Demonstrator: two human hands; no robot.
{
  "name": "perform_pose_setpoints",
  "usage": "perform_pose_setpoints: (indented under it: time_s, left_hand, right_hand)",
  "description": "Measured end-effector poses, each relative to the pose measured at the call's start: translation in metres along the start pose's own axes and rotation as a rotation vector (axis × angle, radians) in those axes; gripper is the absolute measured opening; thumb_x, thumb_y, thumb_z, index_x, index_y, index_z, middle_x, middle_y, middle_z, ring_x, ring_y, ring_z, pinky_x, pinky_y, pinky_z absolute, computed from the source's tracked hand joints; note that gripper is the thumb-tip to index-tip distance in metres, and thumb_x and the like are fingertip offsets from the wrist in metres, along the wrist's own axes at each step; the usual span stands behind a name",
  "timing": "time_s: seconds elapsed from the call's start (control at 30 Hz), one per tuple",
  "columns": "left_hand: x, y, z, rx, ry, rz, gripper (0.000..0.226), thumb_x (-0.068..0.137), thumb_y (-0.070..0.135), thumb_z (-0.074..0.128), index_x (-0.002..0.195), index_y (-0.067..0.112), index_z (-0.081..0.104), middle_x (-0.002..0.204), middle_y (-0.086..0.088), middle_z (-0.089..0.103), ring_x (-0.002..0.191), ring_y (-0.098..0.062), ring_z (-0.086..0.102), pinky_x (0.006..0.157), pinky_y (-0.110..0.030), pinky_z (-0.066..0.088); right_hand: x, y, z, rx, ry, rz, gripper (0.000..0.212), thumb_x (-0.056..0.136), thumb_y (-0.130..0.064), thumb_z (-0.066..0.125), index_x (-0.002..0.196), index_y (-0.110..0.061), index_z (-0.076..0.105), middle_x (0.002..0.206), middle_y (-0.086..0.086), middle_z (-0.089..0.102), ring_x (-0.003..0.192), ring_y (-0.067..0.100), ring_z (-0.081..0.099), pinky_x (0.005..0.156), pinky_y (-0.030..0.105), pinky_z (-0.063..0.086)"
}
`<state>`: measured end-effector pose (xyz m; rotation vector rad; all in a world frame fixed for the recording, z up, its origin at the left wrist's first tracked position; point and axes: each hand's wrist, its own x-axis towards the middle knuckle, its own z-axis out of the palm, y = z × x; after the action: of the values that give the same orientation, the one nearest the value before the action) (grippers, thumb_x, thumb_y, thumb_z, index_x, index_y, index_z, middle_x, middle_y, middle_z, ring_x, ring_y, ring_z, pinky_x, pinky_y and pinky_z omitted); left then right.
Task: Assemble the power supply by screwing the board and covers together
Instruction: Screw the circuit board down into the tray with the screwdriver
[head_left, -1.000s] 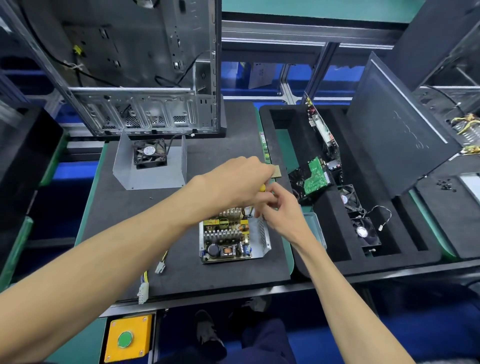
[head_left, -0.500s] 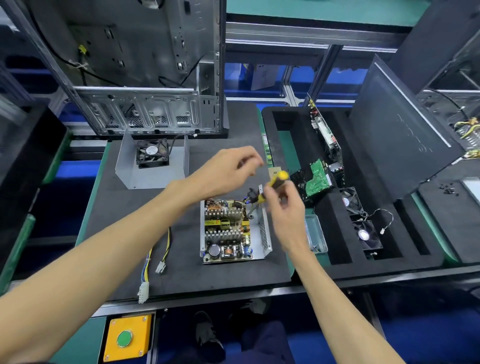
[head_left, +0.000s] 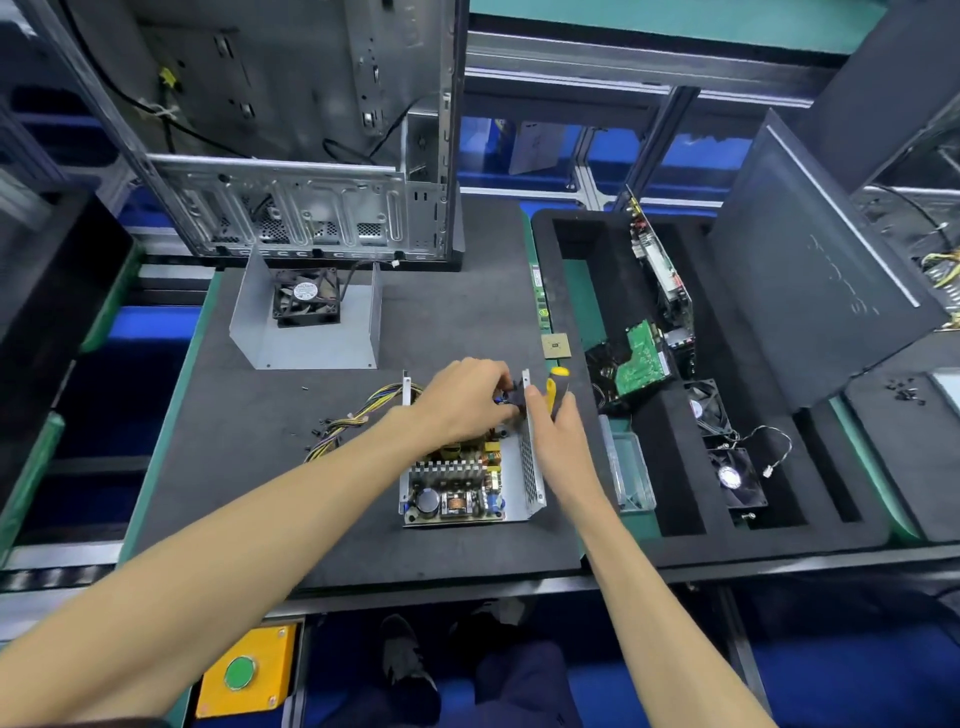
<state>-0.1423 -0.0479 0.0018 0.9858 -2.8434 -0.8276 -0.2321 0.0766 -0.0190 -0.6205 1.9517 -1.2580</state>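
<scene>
The power supply board (head_left: 454, 486) lies in its open metal base cover (head_left: 530, 467) on the black mat, with heatsinks and a capacitor showing. My left hand (head_left: 467, 400) reaches over the board's far end and pinches a small black part (head_left: 514, 397) at the cover's perforated right wall. My right hand (head_left: 558, 431) rests against that wall from outside and grips a yellow-and-black screwdriver (head_left: 557, 387), handle up. The second cover (head_left: 306, 327), a bent grey sheet with a black fan in it, stands at the back left. The yellow-black cable bundle (head_left: 358, 415) trails left.
A computer case (head_left: 291, 156) stands behind the mat. A black foam tray (head_left: 675, 519) on the right holds circuit boards and fans (head_left: 732, 475). A clear plastic box (head_left: 631, 467) sits beside the power supply. Loose screws (head_left: 317, 431) lie near the cables. A yellow button box (head_left: 244, 670) sits below.
Both hands have dropped lower onto the power supply's far right corner. The screwdriver has swung from tilted to nearly upright beside the cover wall. The camera has tilted slightly.
</scene>
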Motion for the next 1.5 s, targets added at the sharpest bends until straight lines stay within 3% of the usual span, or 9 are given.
perform_pose_setpoints:
  time_s: [0.2,0.33,0.57,0.7,0.97,1.1,1.27,1.37,1.5]
  left_hand:
    - [-0.002,-0.005,-0.001,0.064,0.019,0.11,0.038,0.085,0.045,0.07,0.112,0.019,0.066,0.104,-0.002,0.07,0.098,-0.026,0.061,0.086,-0.038,0.047]
    - [0.005,-0.001,-0.002,0.178,0.022,0.157,0.03,0.091,0.037,0.064,0.109,0.013,0.066,0.105,-0.007,0.069,0.1,-0.029,0.06,0.083,-0.038,0.044]
    - [-0.001,0.0,-0.003,0.319,0.002,0.325,0.023,0.092,0.035,0.06,0.102,0.014,0.063,0.104,-0.002,0.067,0.104,-0.024,0.056,0.086,-0.037,0.04]
    - [-0.001,0.001,0.003,0.242,0.07,0.18,0.03,0.095,0.041,0.06,0.108,0.014,0.064,0.11,-0.003,0.069,0.11,-0.025,0.055,0.091,-0.039,0.041]
    - [-0.007,0.0,0.012,0.224,0.083,0.189,0.03,0.095,0.037,0.058,0.114,0.014,0.059,0.116,-0.003,0.065,0.113,-0.024,0.053,0.094,-0.038,0.04]
    - [-0.005,0.004,0.014,0.199,0.086,0.162,0.031,0.096,0.036,0.057,0.116,0.012,0.058,0.118,-0.006,0.063,0.113,-0.027,0.053,0.093,-0.039,0.04]
    - [-0.004,0.004,0.011,0.207,0.086,0.157,0.027,0.096,0.038,0.058,0.109,0.014,0.059,0.113,-0.004,0.065,0.111,-0.027,0.054,0.09,-0.041,0.04]
    - [-0.007,0.009,0.014,0.251,0.092,0.126,0.031,0.097,0.038,0.057,0.116,0.014,0.059,0.118,-0.005,0.062,0.115,-0.028,0.052,0.091,-0.04,0.039]
    - [-0.01,0.014,0.008,0.188,0.038,0.076,0.027,0.101,0.028,0.046,0.114,0.009,0.06,0.119,-0.011,0.053,0.114,-0.031,0.045,0.094,-0.04,0.036]
  right_hand:
    - [0.003,0.008,-0.001,0.113,-0.007,0.036,0.021,0.103,-0.048,0.053,0.108,-0.027,0.053,0.111,-0.006,0.061,0.083,-0.02,0.057,0.076,0.022,0.041]
    - [0.005,0.008,-0.003,0.09,0.015,0.015,0.024,0.102,-0.048,0.055,0.107,-0.024,0.054,0.104,-0.008,0.063,0.091,-0.006,0.061,0.08,0.027,0.044]
    - [0.011,0.008,-0.008,0.052,0.003,-0.033,0.016,0.104,-0.04,0.056,0.105,-0.024,0.053,0.102,-0.011,0.063,0.098,0.0,0.062,0.087,0.029,0.047]
    - [0.009,0.01,-0.002,0.079,0.007,-0.013,0.018,0.104,-0.043,0.053,0.107,-0.025,0.052,0.105,-0.009,0.064,0.092,-0.009,0.061,0.08,0.024,0.044]
    - [0.01,0.01,0.002,0.086,0.042,0.011,0.018,0.104,-0.044,0.052,0.103,-0.026,0.052,0.101,-0.008,0.061,0.086,-0.01,0.059,0.074,0.024,0.042]
    - [0.012,0.006,0.0,0.126,0.04,0.028,0.02,0.103,-0.044,0.055,0.106,-0.024,0.054,0.106,-0.006,0.062,0.101,0.001,0.06,0.077,0.025,0.043]
    - [0.009,0.007,0.006,0.164,0.053,0.059,0.019,0.106,-0.044,0.048,0.113,-0.027,0.053,0.112,-0.011,0.061,0.094,-0.015,0.056,0.074,0.013,0.042]
    - [0.01,0.008,0.009,0.197,0.065,0.093,0.025,0.108,-0.044,0.044,0.124,-0.026,0.052,0.112,-0.013,0.059,0.1,-0.008,0.055,0.075,0.019,0.04]
    - [0.011,0.01,0.012,0.234,0.095,0.145,0.021,0.106,-0.031,0.047,0.118,-0.016,0.055,0.094,-0.008,0.058,0.079,-0.002,0.058,0.066,0.022,0.041]
